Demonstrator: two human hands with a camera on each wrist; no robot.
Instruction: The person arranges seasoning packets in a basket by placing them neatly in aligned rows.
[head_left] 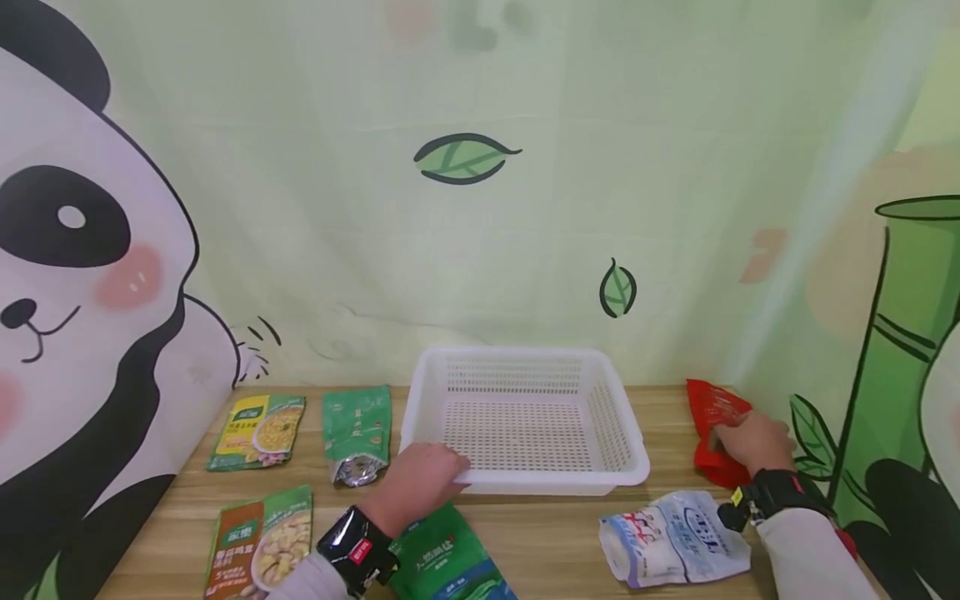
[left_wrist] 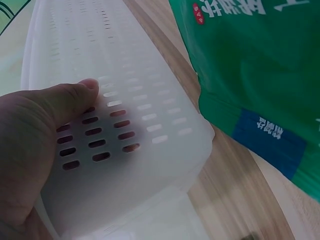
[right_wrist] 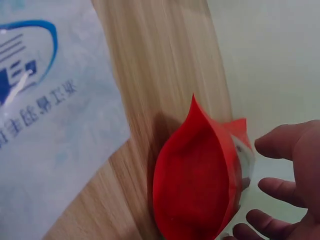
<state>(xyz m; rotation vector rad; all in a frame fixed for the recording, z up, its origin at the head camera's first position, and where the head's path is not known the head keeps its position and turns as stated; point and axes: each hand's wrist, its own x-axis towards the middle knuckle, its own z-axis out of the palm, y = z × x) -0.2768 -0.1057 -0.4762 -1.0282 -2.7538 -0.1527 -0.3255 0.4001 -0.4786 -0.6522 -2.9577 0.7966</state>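
A white plastic basket (head_left: 525, 478) stands mid-table against the backdrop. My left hand (head_left: 420, 483) grips its near left rim; in the left wrist view the thumb presses the slotted outer wall (left_wrist: 165, 165) and the fingers show dimly through the slots. A green pouch (head_left: 450, 554) lies just in front of that hand. Over at the right, a red pouch (head_left: 716, 408) has my right hand (head_left: 753, 442) over it. The right wrist view shows that hand's fingers (right_wrist: 282, 192) spread and loosely bent beside the pouch's upper side, not closed round it.
A white-and-blue bag (head_left: 675, 537) lies in front of the right hand. At left are a yellow packet (head_left: 258, 433), a green pouch with a silver end (head_left: 358, 433) and a brown-and-green packet (head_left: 258, 542). A printed cloth backdrop (head_left: 525, 250) rises behind the table.
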